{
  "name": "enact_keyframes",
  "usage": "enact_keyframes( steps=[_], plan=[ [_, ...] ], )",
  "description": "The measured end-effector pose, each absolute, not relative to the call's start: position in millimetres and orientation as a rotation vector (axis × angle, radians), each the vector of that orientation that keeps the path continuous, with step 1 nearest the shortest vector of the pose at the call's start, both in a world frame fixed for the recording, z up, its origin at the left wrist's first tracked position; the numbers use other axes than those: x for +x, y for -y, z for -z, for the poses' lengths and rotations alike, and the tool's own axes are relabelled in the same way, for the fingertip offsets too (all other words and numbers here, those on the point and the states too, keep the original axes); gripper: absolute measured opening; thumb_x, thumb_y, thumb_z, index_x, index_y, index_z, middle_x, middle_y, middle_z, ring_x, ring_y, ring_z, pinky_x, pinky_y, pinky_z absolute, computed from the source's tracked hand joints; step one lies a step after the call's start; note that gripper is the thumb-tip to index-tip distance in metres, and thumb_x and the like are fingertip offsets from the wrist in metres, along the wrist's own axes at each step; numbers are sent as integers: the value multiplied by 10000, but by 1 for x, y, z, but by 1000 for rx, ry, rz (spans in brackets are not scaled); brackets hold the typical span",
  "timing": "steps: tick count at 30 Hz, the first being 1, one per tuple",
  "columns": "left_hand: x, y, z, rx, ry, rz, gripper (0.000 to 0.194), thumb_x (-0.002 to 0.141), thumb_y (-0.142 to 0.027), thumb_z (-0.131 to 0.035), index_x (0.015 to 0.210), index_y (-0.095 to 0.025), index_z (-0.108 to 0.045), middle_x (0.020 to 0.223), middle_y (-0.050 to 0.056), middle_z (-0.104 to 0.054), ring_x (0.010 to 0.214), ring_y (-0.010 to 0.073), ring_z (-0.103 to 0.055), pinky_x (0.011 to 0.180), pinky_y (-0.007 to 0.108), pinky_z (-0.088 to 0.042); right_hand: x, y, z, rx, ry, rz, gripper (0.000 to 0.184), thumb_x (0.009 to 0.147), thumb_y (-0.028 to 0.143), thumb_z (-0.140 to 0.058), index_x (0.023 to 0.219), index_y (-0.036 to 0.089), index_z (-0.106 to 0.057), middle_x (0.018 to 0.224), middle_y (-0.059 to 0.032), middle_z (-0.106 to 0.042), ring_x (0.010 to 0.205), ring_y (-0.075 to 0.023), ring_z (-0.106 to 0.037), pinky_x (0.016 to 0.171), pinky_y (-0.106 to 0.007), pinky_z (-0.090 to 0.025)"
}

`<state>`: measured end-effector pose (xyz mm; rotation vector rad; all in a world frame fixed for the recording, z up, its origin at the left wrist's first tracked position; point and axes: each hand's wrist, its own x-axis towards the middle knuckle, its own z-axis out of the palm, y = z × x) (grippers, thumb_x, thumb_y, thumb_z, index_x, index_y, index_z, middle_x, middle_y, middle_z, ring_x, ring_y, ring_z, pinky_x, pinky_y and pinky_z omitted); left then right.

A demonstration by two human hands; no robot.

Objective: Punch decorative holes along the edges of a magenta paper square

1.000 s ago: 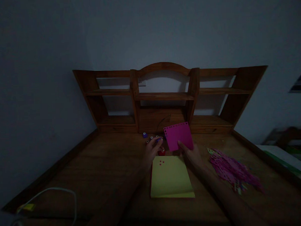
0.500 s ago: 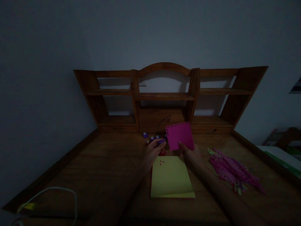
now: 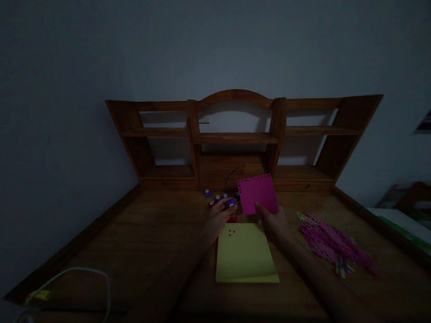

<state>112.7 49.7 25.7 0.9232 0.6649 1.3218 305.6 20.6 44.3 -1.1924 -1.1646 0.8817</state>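
Note:
My right hand point(image 3: 274, 223) pinches the lower edge of a pink paper square point(image 3: 257, 193) and holds it tilted up above the desk; a row of small holes runs along its top and left edges. My left hand point(image 3: 217, 219) is closed on a small purple punch point(image 3: 231, 203) just left of the pink paper. Below both hands lies a yellow paper pad point(image 3: 244, 254) with a few tiny pink dots point(image 3: 231, 232) near its top. A red piece point(image 3: 232, 219) peeks out between my left hand and the pad.
Several small purple punches point(image 3: 216, 197) sit behind my left hand. A heap of pink paper scraps point(image 3: 329, 243) lies to the right. A wooden shelf unit point(image 3: 236, 137) stands at the back of the wooden desk point(image 3: 133, 239). A white cable point(image 3: 78, 279) loops at the near left.
My left hand has lifted the purple punch slightly and moved it right, close to the pink paper's left edge. The right hand and the paper have barely shifted.

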Motion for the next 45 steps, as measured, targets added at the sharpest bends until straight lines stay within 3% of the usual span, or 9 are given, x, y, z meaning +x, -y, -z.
enact_keyframes(
  steps=[14,23,30,45],
  plan=[
    [111,-50,-23,939,-606,-1320,396,641,-231,-833,991,-156,-665,886,37,-664,720,119,-621,694,253,-500,305,-24,-38,-1155,1128,-874,360,685,509,-709,631,179,-576,479,6,-572,423,-153,-490,459,-259,-368],
    [110,-48,-23,931,-643,-1311,405,651,-225,-826,1015,-161,-660,929,48,-669,739,122,-631,716,260,-494,308,-27,-33,-1148,1152,-837,339,709,495,-710,737,169,-623,567,-18,-630,469,-166,-526,465,-264,-396],
    [112,-49,-23,896,-647,-1320,415,616,-218,-847,982,-150,-665,897,45,-674,732,131,-628,701,266,-489,309,-28,-32,-1156,1188,-863,384,729,530,-695,595,192,-572,472,0,-565,417,-151,-486,424,-261,-359],
    [112,-46,-26,914,-605,-1316,370,651,-203,-827,982,-138,-674,948,76,-677,809,155,-648,765,284,-492,306,-25,-36,-1140,1172,-872,426,704,576,-702,585,183,-593,483,-24,-582,431,-160,-497,427,-261,-374]
  ],
)
